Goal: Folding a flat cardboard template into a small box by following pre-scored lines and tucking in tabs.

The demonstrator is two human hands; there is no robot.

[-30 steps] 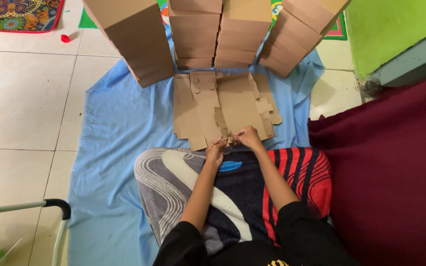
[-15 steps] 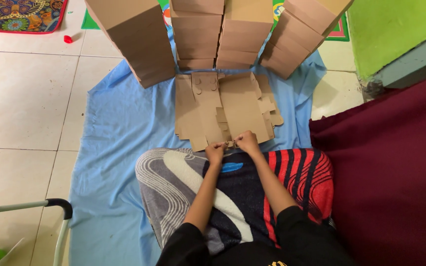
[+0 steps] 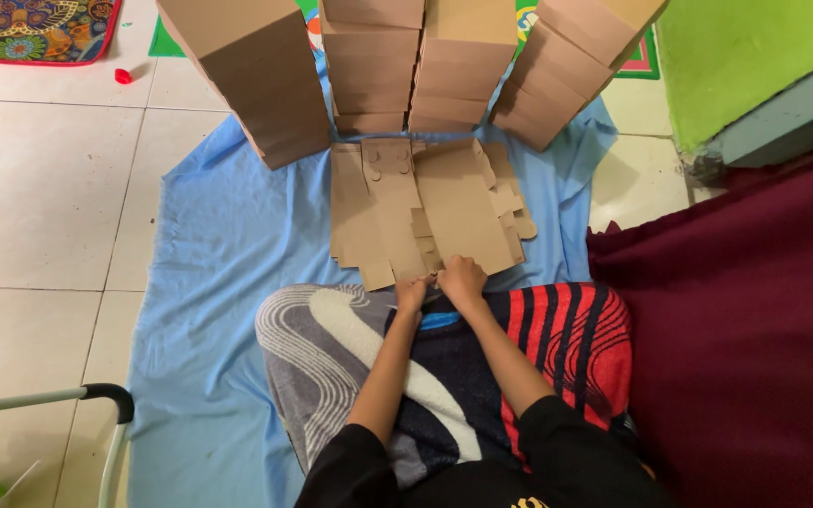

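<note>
Looking down from the head camera, I count two hands, both mine, meeting at the near edge of one pile of flat cardboard sheets (image 3: 425, 212). My left hand (image 3: 412, 293) and right hand (image 3: 462, 279) sit just beside each other, fingers curled down onto the nearest sheet's edge. Whether either hand is actually clamped on the cardboard I cannot tell, since the fingertips are tucked under and too small to make out.

Beyond the pile I count four stacks of folded boxes: a left stack (image 3: 256, 75), a second stack (image 3: 372, 61), a third stack (image 3: 460, 61) and a right stack (image 3: 571, 71). All four are cut off by the top edge, so their full height is hidden. How many sheets lie in the flat pile is also hard to say; the layers overlap and only their staggered edges show.

The pile rests on a blue cloth (image 3: 209, 282) spread over the tiled floor (image 3: 39, 207), between my lap and the stacks. Its long axis runs away from me, toward the stacks, with the tabbed, notched ends pointing to the far side and to the right.

A patterned blanket (image 3: 331, 348) covers my legs and hides the cloth beneath. One dark red cloth (image 3: 755, 329) fills the right side, one small red cap (image 3: 122, 76) lies on the tiles at upper left, and one black-tipped metal handle (image 3: 96, 400) is cut off at the lower left.
</note>
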